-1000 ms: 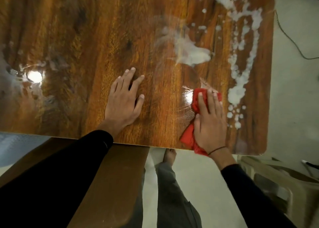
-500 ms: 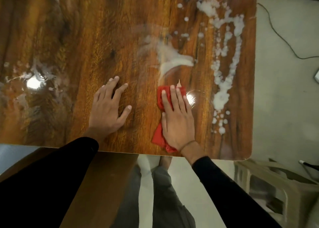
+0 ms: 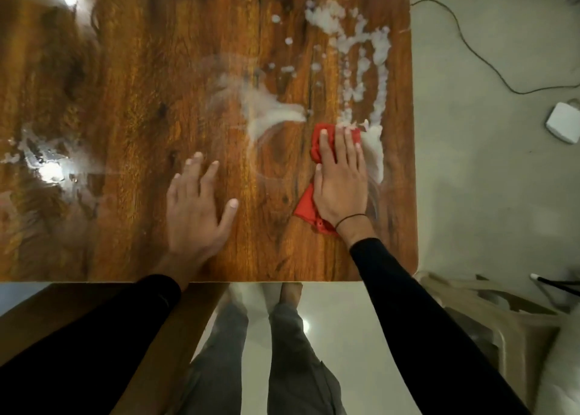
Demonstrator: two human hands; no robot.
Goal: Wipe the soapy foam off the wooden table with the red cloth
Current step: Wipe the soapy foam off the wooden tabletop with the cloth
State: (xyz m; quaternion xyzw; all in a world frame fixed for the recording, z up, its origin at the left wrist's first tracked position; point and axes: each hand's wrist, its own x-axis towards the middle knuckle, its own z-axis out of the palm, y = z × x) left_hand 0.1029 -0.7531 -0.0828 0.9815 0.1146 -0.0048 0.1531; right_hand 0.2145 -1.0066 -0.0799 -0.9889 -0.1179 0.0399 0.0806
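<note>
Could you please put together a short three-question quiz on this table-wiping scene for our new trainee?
1. True or false: the left hand holds the red cloth.
2. Where is the thickest foam? A) far right of the table B) near left corner C) under the left hand
3. Fill in: the right hand presses the cloth with ____ fingers.

Key: 1 false; 2 A; 3 straight.

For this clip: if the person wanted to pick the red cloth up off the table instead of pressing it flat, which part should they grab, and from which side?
Probably the loose corner of the red cloth, pinched from the near left. It sticks out flat and uncovered beside the right hand, which lies flat over the rest of the cloth. The far end is bunched at the fingertips and sits against foam, so it looks wetter.
</note>
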